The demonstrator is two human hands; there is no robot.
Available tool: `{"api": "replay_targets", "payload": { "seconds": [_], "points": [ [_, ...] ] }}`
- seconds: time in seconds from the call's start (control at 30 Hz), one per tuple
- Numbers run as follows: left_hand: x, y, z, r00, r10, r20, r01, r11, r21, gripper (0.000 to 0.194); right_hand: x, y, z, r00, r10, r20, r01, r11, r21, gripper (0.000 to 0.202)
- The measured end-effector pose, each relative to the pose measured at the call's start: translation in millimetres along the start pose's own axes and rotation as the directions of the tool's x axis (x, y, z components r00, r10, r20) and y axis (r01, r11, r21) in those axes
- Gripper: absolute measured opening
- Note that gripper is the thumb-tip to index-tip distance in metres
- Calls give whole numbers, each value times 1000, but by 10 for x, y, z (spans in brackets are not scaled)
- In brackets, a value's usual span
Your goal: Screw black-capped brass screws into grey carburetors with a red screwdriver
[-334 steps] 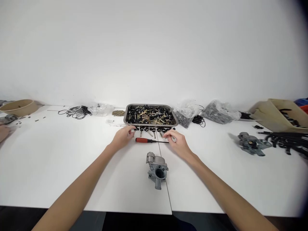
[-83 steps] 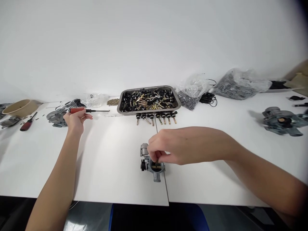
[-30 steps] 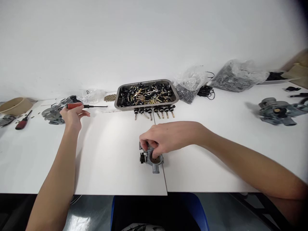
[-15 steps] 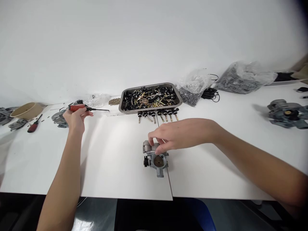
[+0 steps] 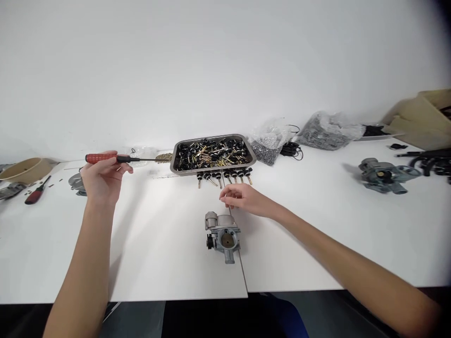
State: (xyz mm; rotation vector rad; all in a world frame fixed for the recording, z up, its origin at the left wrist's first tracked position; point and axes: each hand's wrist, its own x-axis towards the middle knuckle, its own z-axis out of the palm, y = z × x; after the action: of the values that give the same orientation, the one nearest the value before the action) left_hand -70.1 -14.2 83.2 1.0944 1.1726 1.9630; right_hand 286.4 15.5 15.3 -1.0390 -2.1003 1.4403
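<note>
A screwdriver (image 5: 102,158) with a red handle and long dark shaft lies level in my left hand (image 5: 104,180), raised above the left of the table. My right hand (image 5: 243,198), fingers loosely bent and thumb a little apart, hovers with nothing visible in it. Just below that hand a grey metal carburetor (image 5: 225,234) rests on the table, its round bore facing me and a black knob on its left side. Beyond the fingertips, several brass-coloured screws with black heads (image 5: 218,178) lie in a row before a metal tray (image 5: 213,170) heaped with similar screws.
Small brass parts (image 5: 164,157) are piled left of the tray. Plastic bags of small parts (image 5: 269,143) stand to its right. Another carburetor (image 5: 382,174) sits at right. A second red screwdriver (image 5: 35,195) and a beige bowl (image 5: 30,170) are at far left.
My right hand has left the carburetor's top and moved away toward the row of screws. My left hand still grips the screwdriver. The view has turned slightly right.
</note>
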Motion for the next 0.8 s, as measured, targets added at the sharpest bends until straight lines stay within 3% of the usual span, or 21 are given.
{"api": "replay_targets", "payload": {
  "seconds": [0.2,0.4,0.8],
  "points": [
    [-234,-151,381,977,-155,148,169,981,-90,13,59,153,142,972,-83,-220,105,990,90,25],
    [-523,-373,669,890,-340,305,380,921,-81,13,-6,148,199,973,-7,-231,30,995,94,38],
    [-643,-408,754,862,-375,340,415,908,-53,11,-16,144,215,956,-27,-293,54,995,86,33]
  ]
}}
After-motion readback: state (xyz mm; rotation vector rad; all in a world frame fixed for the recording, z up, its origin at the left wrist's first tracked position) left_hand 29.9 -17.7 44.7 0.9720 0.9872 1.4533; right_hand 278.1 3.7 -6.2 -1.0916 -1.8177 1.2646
